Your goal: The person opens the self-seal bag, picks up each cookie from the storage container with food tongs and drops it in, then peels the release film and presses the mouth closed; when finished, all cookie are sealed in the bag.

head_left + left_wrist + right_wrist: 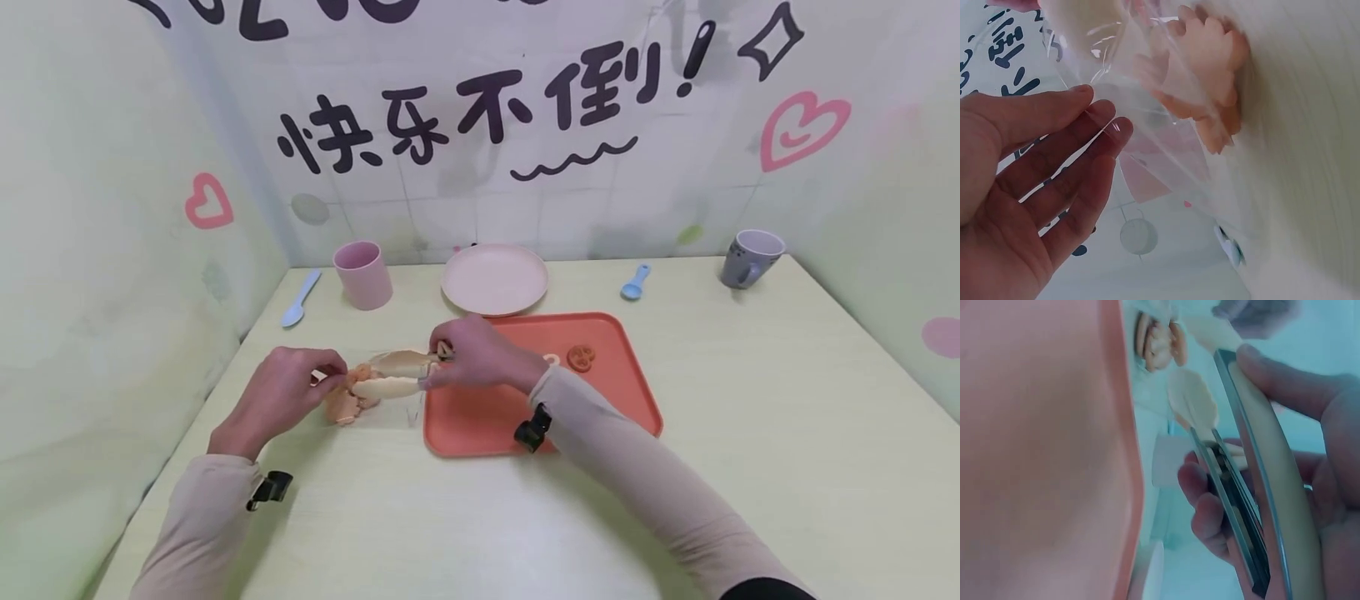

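Observation:
My left hand [277, 392] pinches the edge of a clear plastic bag [1166, 140] between thumb and fingertips. Several peach-coloured, scallop-edged pieces that look like biscuits [1213, 59] lie in the bag on the table. A pair of tongs [1275, 469] with cream tips is gripped by my right hand [483, 354], thumb on one arm and fingers curled round the other. The tips stand apart and point left, overlapping the bag beside the pieces in the head view. Nothing shows between the tips.
Below my right hand lies an orange tray [480, 425] bearing a brown pretzel-shaped piece [581, 358] and a small pale one. Behind stand a pink cup [363, 277], a pink plate [495, 279] and a grey mug [752, 260]. Two blue spoons, one long [302, 298] and one short [635, 283], lie along the back.

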Demonstrator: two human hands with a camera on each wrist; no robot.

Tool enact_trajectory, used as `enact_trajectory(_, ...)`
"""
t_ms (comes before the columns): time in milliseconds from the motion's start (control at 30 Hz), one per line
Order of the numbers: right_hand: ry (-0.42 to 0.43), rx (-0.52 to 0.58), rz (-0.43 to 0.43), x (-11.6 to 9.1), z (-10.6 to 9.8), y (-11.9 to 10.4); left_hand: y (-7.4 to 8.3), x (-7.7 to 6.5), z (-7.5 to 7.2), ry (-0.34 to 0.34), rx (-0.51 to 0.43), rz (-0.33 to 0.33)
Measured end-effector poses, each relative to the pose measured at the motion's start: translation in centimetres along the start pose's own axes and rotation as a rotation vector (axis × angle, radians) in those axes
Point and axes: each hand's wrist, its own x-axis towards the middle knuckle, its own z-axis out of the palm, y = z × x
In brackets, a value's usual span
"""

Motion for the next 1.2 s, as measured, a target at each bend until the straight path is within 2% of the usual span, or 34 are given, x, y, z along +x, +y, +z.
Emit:
enact_trajectory(200, -0.028, -0.001, -0.027, -1.9, -1.9, 1.6, -0.1, 0.1, 0.1, 0.006, 0.028, 0.01)
enact_trajectory(467, 0.079, -0.04, -0.014, -7.7, -5.7, 4.2, 0.1, 0.1, -0.4, -0.027, 0.022, -0.009)
enact_trajectory(600, 0.1, -0.126, 0.021, -11.2, -7.9, 6.4, -0.1, -0.1, -0.6, -0.036, 0.019, -0.015)
enact_trajectory(767, 0.099, -0.256, 0.139, -15.0, -9.9, 9.2, -0.4, -0.2, -0.6, -0.027, 0.005, -0.008)
enact_trajectory(867, 0.104, -0.279, 0.211, -16.9, -10.5, 10.5, -0.4, -0.2, -0.6, -0.021, -0.002, 0.006)
enact_trajectory(1067, 0.159, -0.289, 0.261, -18.8, -10.9, 12.5, -0.3, 0.0, -0.6, -0.037, -0.013, 0.008)
enact_trajectory(1200, 0.133, -0.256, 0.286, -19.0, -10.7, 13.6, -0.2, 0.0, -0.5, -0.047, -0.014, 0.008)
